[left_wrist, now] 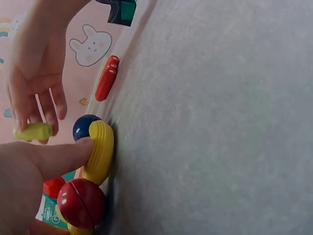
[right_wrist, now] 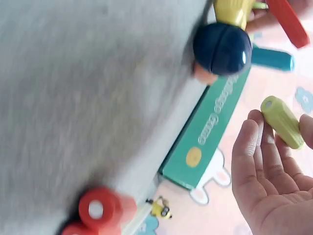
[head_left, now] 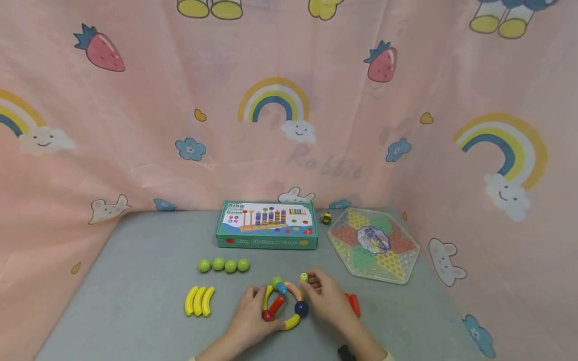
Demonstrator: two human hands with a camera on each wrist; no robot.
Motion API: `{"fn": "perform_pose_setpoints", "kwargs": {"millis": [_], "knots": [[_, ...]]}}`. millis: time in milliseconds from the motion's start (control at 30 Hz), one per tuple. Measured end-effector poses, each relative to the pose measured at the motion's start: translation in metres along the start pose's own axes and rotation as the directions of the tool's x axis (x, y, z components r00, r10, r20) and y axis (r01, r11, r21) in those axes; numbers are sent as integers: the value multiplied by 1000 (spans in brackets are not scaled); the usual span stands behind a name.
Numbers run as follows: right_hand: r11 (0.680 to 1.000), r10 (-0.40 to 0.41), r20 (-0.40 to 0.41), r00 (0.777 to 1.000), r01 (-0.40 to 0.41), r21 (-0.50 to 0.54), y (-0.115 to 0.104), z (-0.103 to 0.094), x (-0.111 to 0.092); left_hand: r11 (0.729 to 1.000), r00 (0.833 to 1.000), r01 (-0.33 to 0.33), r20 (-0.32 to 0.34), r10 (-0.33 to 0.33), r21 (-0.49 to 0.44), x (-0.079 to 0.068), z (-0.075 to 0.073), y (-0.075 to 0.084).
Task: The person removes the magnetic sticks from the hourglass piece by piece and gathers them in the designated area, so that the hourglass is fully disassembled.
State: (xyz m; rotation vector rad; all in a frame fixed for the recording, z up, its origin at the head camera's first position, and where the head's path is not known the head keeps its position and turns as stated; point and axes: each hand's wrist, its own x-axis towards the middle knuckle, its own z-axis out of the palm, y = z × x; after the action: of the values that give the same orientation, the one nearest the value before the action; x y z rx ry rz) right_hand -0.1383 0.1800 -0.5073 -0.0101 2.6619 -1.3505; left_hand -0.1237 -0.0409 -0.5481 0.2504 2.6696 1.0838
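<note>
A light green magnetic stick (right_wrist: 282, 121) is pinched between the thumb and fingers of my right hand (head_left: 327, 300), just right of a toy ring on the table. My left hand (head_left: 247, 315) holds that ring at its left side, with the thumb on a yellow curved piece (left_wrist: 100, 149) beside the red ball (left_wrist: 82, 203). A dark blue ball (head_left: 301, 308), a green ball (head_left: 276, 282) and a pink-orange curved piece (head_left: 293, 289) also form the ring. From the red ball a red stick (head_left: 277, 304) sticks up; a blue stick (head_left: 282, 288) stands at the green ball.
Left of the ring lie several yellow curved pieces (head_left: 197, 302) and a row of green balls (head_left: 231, 265). Red sticks (head_left: 354, 305) lie beyond my right wrist. At the back are a game box (head_left: 267, 242), a small bee figure (head_left: 325, 218) and a hexagonal board (head_left: 374, 273).
</note>
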Motion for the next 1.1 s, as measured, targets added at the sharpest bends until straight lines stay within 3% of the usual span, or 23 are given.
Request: {"fn": "perform_pose_setpoints", "kwargs": {"millis": [133, 333, 467, 700, 867, 1100], "knots": [[1000, 12, -45, 999, -12, -1, 4, -11, -1, 1000, 1000, -12, -20, 11, -21, 1, 2, -1], [998, 63, -110, 992, -63, 2, 9, -27, -4, 993, 1000, 1, 10, 0, -114, 5, 0, -5], [997, 75, -148, 986, -75, 4, 16, -37, -7, 989, 1000, -3, -17, 0, -145, 7, -1, -8], [998, 49, -189, 981, -55, -25, 36, -55, -14, 988, 997, -29, -70, 19, -150, 13, -2, -14], [994, 78, -200, 977, -91, -57, 51, -67, -19, 985, 991, -49, -135, 26, -168, 13, -3, -16], [983, 112, -214, 970, -140, -122, 73, -77, -26, 994, 980, -54, -194, 36, -91, 9, -2, -16]]}}
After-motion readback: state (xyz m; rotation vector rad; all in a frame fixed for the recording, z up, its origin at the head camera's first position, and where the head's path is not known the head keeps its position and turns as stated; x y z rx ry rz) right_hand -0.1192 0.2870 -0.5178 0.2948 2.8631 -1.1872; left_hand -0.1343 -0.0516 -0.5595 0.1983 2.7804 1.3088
